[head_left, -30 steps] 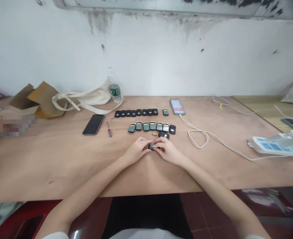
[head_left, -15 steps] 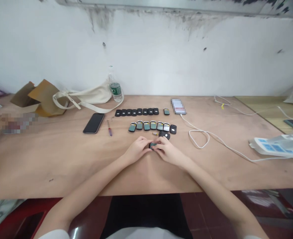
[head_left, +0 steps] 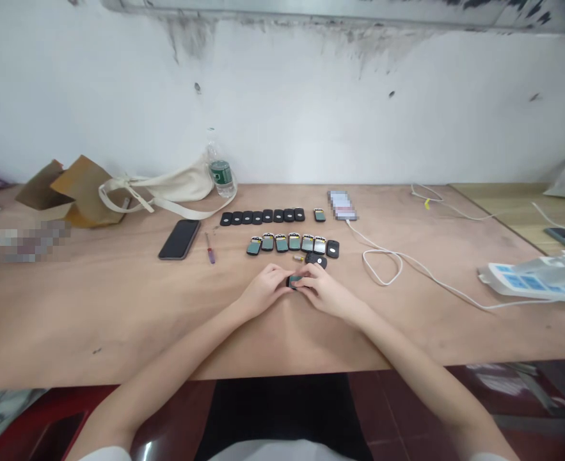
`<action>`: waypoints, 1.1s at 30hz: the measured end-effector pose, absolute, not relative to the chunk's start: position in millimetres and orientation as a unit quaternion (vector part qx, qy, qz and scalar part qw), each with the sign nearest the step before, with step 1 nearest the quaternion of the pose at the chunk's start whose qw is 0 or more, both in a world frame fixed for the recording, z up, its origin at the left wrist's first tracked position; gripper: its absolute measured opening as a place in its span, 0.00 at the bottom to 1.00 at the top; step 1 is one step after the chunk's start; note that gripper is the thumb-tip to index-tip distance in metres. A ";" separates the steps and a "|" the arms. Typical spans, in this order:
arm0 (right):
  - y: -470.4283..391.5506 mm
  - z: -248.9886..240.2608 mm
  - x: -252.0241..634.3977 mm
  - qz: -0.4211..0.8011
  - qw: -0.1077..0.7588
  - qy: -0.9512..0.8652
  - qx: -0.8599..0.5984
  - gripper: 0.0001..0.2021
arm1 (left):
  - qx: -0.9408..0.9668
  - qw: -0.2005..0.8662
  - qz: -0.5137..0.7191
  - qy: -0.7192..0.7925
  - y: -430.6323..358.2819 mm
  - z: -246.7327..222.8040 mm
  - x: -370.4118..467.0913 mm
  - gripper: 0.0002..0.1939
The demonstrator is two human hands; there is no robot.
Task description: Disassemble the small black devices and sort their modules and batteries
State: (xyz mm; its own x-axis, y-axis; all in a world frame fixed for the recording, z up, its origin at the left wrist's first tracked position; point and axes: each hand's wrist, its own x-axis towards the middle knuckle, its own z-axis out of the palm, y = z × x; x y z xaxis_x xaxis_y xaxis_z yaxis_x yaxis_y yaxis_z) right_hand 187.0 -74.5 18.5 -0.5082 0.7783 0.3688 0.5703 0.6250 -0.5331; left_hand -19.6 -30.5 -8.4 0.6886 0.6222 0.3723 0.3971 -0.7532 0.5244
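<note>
A small black device with a grey-green panel [head_left: 292, 282] is pinched between my two hands, low over the table. My left hand [head_left: 266, 289] grips its left end, while the fingertips of my right hand [head_left: 324, 291] lie over its right part and partly hide it. Just beyond my right fingers is a round-cornered black case piece [head_left: 317, 260] with a white spot. Beside that is a tiny metallic and yellow part [head_left: 298, 258]. Several opened devices [head_left: 281, 242] showing grey-green panels form a row behind, ending at a black cover [head_left: 333, 248].
Farther back are a row of black covers [head_left: 258, 218] and a single opened device [head_left: 319, 215]. To the left lie a screwdriver [head_left: 210, 248], a dark phone [head_left: 179, 239], a bottle [head_left: 222, 176] and a cream bag [head_left: 181, 186]. A white cable [head_left: 423, 272] and power strip [head_left: 526, 282] lie right.
My hands stay almost still around the small black device. The view has shifted very slightly, and a blurred brownish shape at the far left edge has gone.
</note>
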 end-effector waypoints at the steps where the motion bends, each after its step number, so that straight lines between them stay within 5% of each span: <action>1: -74.4 18.5 186.9 0.175 0.299 -0.850 -0.397 0.10 | 0.895 0.205 0.274 0.285 -30.7 -8.5 -19.6 0.17; 33: -72.5 18.0 187.2 0.173 0.291 -0.851 -0.402 0.11 | 0.886 0.228 0.268 0.302 -31.4 -8.1 -19.4 0.21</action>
